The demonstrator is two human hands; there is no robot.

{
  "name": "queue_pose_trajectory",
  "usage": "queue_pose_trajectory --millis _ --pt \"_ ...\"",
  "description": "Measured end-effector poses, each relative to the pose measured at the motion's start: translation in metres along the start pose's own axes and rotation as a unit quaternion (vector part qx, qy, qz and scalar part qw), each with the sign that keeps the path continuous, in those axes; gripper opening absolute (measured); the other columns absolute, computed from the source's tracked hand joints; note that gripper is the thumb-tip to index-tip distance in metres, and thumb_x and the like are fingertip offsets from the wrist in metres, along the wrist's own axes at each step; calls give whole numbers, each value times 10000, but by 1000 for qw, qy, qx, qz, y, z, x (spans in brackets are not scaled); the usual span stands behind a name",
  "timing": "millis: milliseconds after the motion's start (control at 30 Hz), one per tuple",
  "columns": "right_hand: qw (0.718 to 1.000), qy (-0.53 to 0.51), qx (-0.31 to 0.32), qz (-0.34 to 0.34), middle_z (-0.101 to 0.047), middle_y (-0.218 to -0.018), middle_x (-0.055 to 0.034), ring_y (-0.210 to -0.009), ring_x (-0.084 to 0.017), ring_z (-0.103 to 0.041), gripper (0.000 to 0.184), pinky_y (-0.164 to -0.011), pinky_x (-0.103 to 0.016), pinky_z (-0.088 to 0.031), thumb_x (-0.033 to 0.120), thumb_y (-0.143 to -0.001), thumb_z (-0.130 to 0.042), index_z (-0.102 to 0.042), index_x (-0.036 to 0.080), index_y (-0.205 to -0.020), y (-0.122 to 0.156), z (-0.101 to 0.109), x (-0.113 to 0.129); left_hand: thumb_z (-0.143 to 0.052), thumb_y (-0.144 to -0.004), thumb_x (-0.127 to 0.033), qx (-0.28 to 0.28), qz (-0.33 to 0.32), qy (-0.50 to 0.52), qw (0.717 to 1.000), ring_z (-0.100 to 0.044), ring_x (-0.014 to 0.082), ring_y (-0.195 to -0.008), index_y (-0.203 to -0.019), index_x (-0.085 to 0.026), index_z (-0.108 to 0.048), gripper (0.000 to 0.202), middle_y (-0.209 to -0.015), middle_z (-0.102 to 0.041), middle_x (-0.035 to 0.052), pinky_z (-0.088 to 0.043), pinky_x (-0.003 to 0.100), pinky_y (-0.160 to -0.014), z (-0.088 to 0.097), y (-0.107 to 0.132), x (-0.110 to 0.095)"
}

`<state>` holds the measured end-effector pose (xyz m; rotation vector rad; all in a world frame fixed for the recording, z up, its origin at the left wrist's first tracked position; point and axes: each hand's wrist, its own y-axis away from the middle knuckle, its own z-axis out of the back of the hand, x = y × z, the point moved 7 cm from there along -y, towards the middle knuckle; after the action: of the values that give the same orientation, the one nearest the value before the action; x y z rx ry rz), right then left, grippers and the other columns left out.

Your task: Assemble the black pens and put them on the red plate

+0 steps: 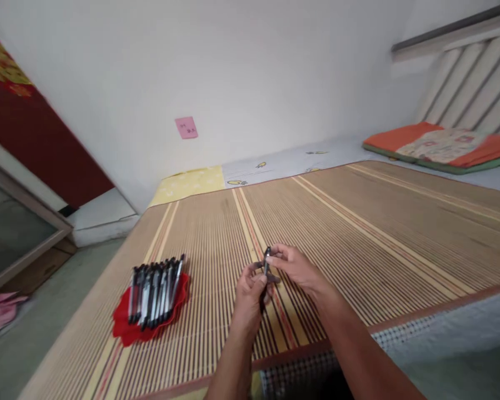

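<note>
Both my hands meet over a bamboo mat and hold one dark pen upright between them. My left hand is closed round the pen's lower part. My right hand pinches its upper end with fingertips. To the left, several similar pens lie side by side on a red cloth, apart from both hands.
The mat covers a bed against a white wall with a pink note. An orange and green cushion lies at the far right by a slatted headboard. A glass-fronted cabinet stands left, beside the floor.
</note>
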<state>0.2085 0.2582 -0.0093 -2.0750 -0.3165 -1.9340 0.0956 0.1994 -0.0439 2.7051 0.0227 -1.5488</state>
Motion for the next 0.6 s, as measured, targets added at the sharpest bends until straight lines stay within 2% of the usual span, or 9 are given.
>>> queue_pose_trajectory --millis 133,200,267,333,400,433,467,533,600 --pt "999 44 -6 -9 -720 -841 -55 -797 -201 -680 354 -757 -324 -517 485 -727 -711 -672 169 -881 -1 -3 -16 -777 -734 -402 -38 -16 -48 998 -535 91 -455 -1069 -152 -509 497 -735 -725 61 -354 178 -434 3 0 -2" --pt "998 59 -2 -15 -751 -933 -92 -877 -229 -711 402 -820 -348 -538 526 -748 -687 -692 173 -941 0 -2 -22 -744 -753 -380 -68 -39 -81 994 -578 108 -498 -1029 -146 -542 415 -756 -723 67 -428 202 -494 11 2 -14" --pt "996 78 -16 -26 -766 -989 -113 -937 -252 -726 433 -867 -370 -550 559 -770 -656 -703 185 -985 4 6 -24 -698 -773 -345 -112 -72 -124 983 -624 126 -576 -988 -141 -575 321 -812 -725 84 -486 227 -576 29 10 -35" --pt "991 121 -45 -35 -775 -993 -117 -946 -272 -734 435 -870 -387 -565 573 -769 -642 -716 199 -979 13 20 -20 -654 -779 -314 -179 -111 -204 956 -661 154 -666 -966 -139 -605 260 -850 -723 93 -513 244 -630 60 26 -64" --pt "982 175 -60 -33 -784 -944 -118 -909 -292 -742 433 -839 -393 -584 584 -740 -645 -731 204 -930 27 30 -13 -613 -787 -316 -264 -144 -325 896 -680 190 -724 -969 -136 -637 256 -836 -722 93 -533 273 -664 103 47 -99" --pt "978 192 -75 -25 -787 -914 -118 -885 -298 -745 439 -818 -390 -593 591 -724 -644 -735 205 -912 37 36 -8 -604 -793 -337 -316 -142 -394 851 -690 205 -754 -974 -141 -651 271 -848 -728 90 -546 291 -691 127 59 -116" --pt "975 206 -85 -22 -789 -895 -116 -867 -300 -749 442 -802 -384 -601 596 -709 -644 -740 209 -902 49 40 -6 -600 -794 -339 -354 -138 -415 826 -696 228 -790 -977 -135 -656 279 -875 -732 105 -553 321 -720 151 70 -132" --pt "968 225 -110 -23 -791 -856 -106 -821 -298 -756 429 -773 -367 -617 599 -686 -641 -745 226 -869 76 47 -9 -593 -778 -298 -410 -127 -443 787 -696 255 -822 -957 -130 -653 254 -895 -729 120 -550 363 -763 193 85 -160" --pt "960 245 -136 -23 -788 -808 -93 -785 -297 -760 398 -735 -359 -629 604 -688 -622 -747 258 -839 105 53 -20 -615 -755 -270 -444 -104 -479 750 -693 275 -789 -893 -130 -665 203 -833 -726 121 -536 388 -762 224 91 -183"
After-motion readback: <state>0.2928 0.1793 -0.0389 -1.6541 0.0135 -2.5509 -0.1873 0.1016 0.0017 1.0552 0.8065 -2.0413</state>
